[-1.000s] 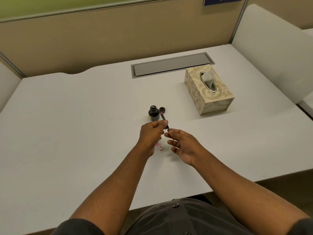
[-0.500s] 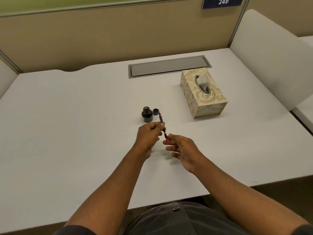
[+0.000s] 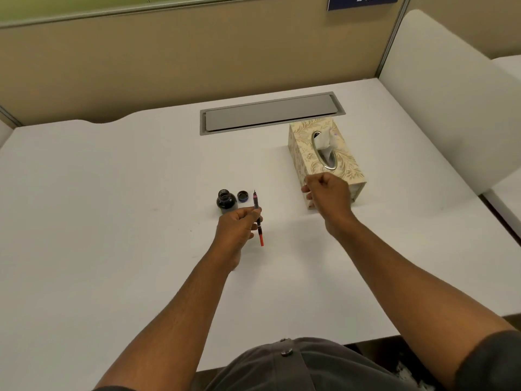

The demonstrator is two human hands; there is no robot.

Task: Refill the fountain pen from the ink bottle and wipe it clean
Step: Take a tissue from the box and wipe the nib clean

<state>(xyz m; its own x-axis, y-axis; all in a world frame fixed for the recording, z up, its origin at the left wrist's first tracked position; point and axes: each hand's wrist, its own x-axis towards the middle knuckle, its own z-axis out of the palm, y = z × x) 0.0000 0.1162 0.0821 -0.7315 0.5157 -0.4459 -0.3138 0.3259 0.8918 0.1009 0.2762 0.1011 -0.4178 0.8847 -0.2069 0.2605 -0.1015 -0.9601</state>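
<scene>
My left hand [image 3: 238,231] pinches a thin fountain pen [image 3: 258,218] at its middle, dark nib end pointing away from me and the red converter end toward me. Just beyond it the open ink bottle [image 3: 225,201] stands on the white desk [image 3: 112,221], with its small cap [image 3: 242,196] lying beside it on the right. My right hand [image 3: 328,193] hovers loosely curled, holding nothing, in front of the near end of the patterned tissue box [image 3: 307,145], from whose slot a white tissue [image 3: 324,142] sticks up.
A grey recessed cable cover [image 3: 270,112] lies at the back of the desk. A beige partition wall runs behind it, and a white divider panel [image 3: 451,108] stands on the right. The desk's front edge is close to my body.
My right hand has left the pen and moved right and away toward the tissue box. My left hand still holds the pen, whose red end now shows below the fingers.
</scene>
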